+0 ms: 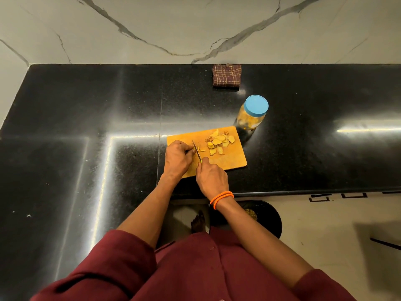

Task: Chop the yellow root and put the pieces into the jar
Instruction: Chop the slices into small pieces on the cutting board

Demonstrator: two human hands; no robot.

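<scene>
Right hand (211, 178) curled around the handle of a knife (196, 152), blade pointing away and a little to the left, edge down on the cutting board (235, 158). Two orange bands (221, 197) on that wrist. Left hand (176, 158) just left of the blade, fingers bent and pinching a small piece of yellow root (194, 150) against the board; most of this piece hidden by the fingertips. Right of the blade, a small cut piece, and farther right a loose heap of yellow root slices (219, 142) with some brownish peel bits among them, all lying on the far right part of the board.

Board orange-yellow, placed a bit tilted on a black polished stone table (86, 127) with bright streaks of reflected light. Behind the table, a pale marble wall (152, 22) with grey veins. At the far edge, against the wall, a folded dark checked cloth (226, 75). Below on the right, light floor tiles, a bare foot, and a dark round bin (263, 218) with some scraps inside.

Jar (251, 118) standing upright on the table just beyond the far right corner of the board, transparent, closed by a blue lid (256, 105). Inside, yellow pieces filling a good part of it.
</scene>
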